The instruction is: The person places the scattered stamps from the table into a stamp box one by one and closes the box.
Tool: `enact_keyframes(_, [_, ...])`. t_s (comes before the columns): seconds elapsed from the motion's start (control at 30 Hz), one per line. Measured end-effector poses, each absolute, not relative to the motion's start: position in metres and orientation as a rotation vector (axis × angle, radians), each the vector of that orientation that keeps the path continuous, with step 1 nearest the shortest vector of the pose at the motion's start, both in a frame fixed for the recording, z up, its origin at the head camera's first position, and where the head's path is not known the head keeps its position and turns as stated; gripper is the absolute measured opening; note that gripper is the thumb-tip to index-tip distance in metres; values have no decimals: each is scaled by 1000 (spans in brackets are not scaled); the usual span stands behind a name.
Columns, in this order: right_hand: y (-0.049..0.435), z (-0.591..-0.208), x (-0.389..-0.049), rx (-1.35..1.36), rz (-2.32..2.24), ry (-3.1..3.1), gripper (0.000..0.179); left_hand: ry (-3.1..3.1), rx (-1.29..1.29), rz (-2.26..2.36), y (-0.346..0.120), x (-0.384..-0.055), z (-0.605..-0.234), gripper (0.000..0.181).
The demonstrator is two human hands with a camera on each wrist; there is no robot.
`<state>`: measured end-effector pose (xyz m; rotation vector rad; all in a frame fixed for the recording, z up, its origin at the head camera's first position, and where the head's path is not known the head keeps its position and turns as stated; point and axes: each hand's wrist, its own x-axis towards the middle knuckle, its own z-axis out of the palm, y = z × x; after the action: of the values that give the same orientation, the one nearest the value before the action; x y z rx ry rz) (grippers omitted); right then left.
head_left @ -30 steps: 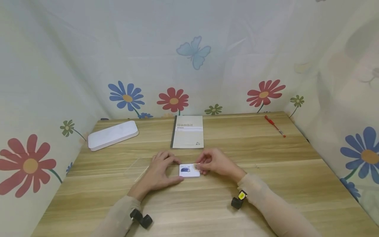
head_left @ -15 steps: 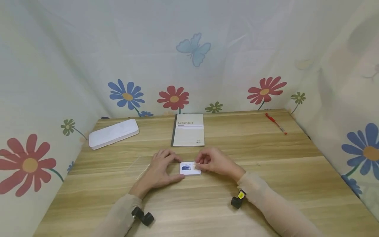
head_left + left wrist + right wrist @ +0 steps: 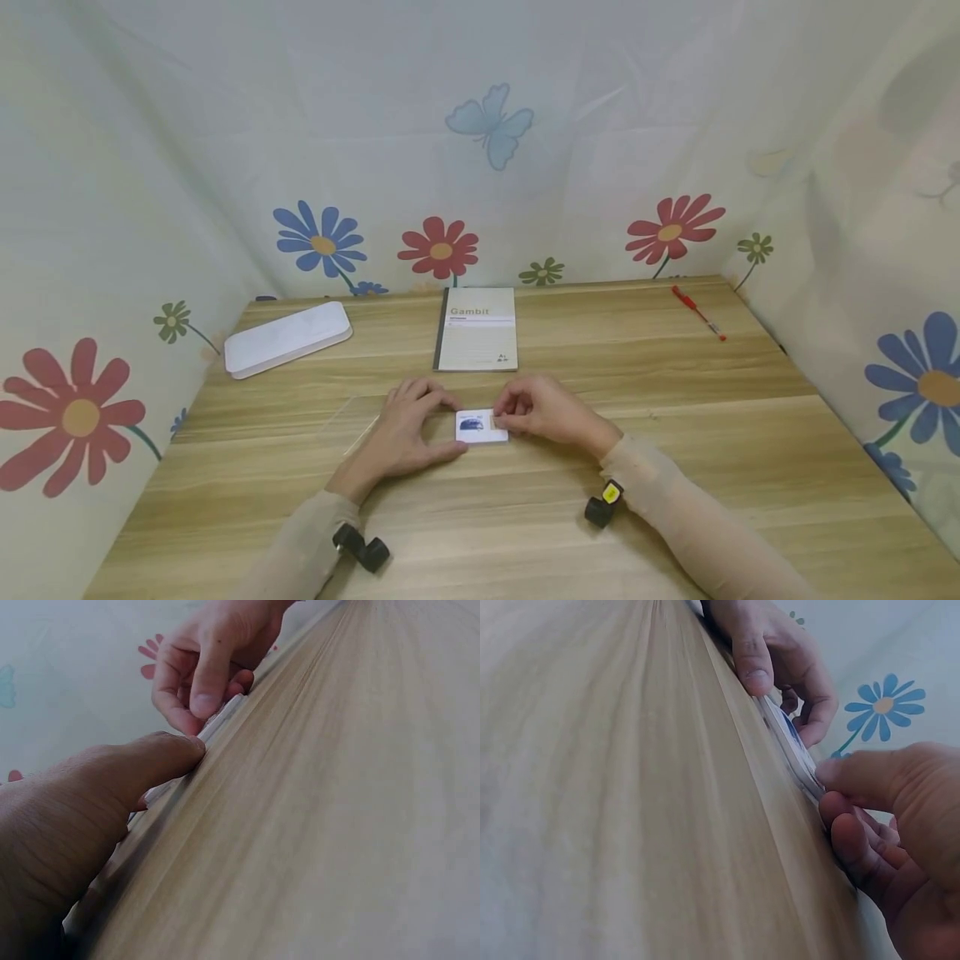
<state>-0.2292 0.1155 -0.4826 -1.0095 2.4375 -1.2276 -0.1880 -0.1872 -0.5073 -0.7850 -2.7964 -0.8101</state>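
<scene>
A small white card (image 3: pixel 480 437) with a dark blue picture lies flat on the wooden table, between both hands. In the right wrist view the card (image 3: pixel 793 746) shows a thick, layered-looking edge. My left hand (image 3: pixel 408 429) grips its left end, thumb at the near corner and forefinger at the far one. At the right end, my right hand (image 3: pixel 536 408) pinches a small tan sticker-like piece (image 3: pixel 492 422), which lies against the card's face and is mostly covered by the fingers. The thumb of the right hand (image 3: pixel 907 817) touches the card's top in the right wrist view.
A clear, flat sheet (image 3: pixel 348 423) lies left of the left hand. Behind the card is a "Gambit" notebook (image 3: pixel 476 342). A white case (image 3: pixel 288 340) stands at the back left, and a red pen (image 3: pixel 697 312) at the back right. Flower-printed curtains surround the table (image 3: pixel 600 350).
The right hand has brought the tan piece down onto the card's right end, hiding more of it. The left hand keeps its grip. The view has shifted slightly.
</scene>
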Motion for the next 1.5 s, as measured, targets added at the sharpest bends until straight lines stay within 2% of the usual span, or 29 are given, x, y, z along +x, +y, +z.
enact_keyframes(0.2, [118, -487, -231, -979, -1292, 2367, 9, -2792, -789, -818, -188, -187, -507, 57])
enact_keyframes(0.43, [120, -490, -232, -934, -1399, 2310, 32, -2793, -784, -814, -189, -188, -509, 56])
enact_keyframes(0.6, [124, -493, -229, -937, -1429, 2390, 42, -2793, -784, -810, -189, -187, -509, 56])
enact_keyframes(0.93, [137, -504, -220, -1105, -1146, 2673, 66, -2792, -789, -807, -188, -187, -508, 56])
enact_keyframes(1.5, [134, -502, -221, -1145, -1070, 2677, 53, -2802, -781, -803, -187, -189, -508, 57])
